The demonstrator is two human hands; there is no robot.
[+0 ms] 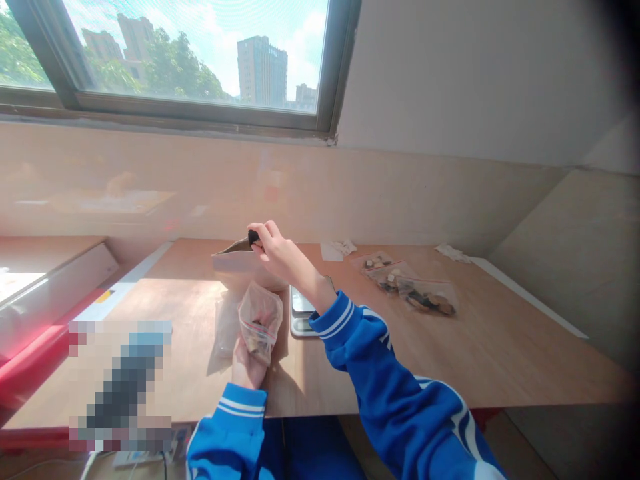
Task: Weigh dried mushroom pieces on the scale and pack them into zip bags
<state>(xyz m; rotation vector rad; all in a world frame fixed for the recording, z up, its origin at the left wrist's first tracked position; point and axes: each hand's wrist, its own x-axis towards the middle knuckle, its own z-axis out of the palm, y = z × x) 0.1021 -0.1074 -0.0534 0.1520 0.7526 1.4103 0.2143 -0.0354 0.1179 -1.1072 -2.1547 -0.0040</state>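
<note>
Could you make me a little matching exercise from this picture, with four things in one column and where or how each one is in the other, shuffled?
1. Right hand
2. Scale
3. Filled bags
4. Left hand

A. Overlapping, on the table's right side
B. Holding an open clear bag
C. Pinching a small black piece
D. Partly hidden by the right sleeve

Pairs: 1-C, 2-D, 3-A, 4-B
</note>
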